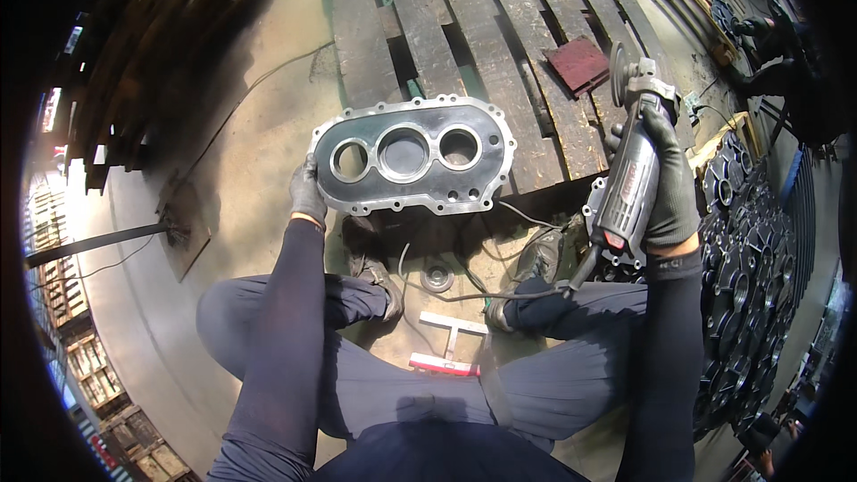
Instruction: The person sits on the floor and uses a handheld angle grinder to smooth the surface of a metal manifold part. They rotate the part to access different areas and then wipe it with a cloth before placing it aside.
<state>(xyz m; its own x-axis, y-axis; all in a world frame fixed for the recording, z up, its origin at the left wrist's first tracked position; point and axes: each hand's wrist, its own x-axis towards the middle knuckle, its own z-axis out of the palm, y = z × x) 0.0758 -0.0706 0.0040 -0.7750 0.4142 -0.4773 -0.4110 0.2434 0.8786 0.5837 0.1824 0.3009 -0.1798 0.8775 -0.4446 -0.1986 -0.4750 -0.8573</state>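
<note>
My left hand (307,192), in a dark glove, grips the left end of a metal housing cover (411,192). The cover is dark inside a bright machined rim with bolt holes, and has three large round openings in a row. It is at the near end of the wooden pallet. On the right, my gloved right hand (669,178) is wrapped round the body of an angle grinder (630,174). The grinder's disc (618,74) points away from me, apart from the cover. Its cord runs down from the rear end toward my legs.
A dark red pad (578,66) lies on the slatted pallet (366,45). Many dark castings (741,277) are stacked at my right. Between my feet are a round metal piece (437,276) and a red-and-white metal frame (446,363). Cables cross the floor; stacked pallets stand far left.
</note>
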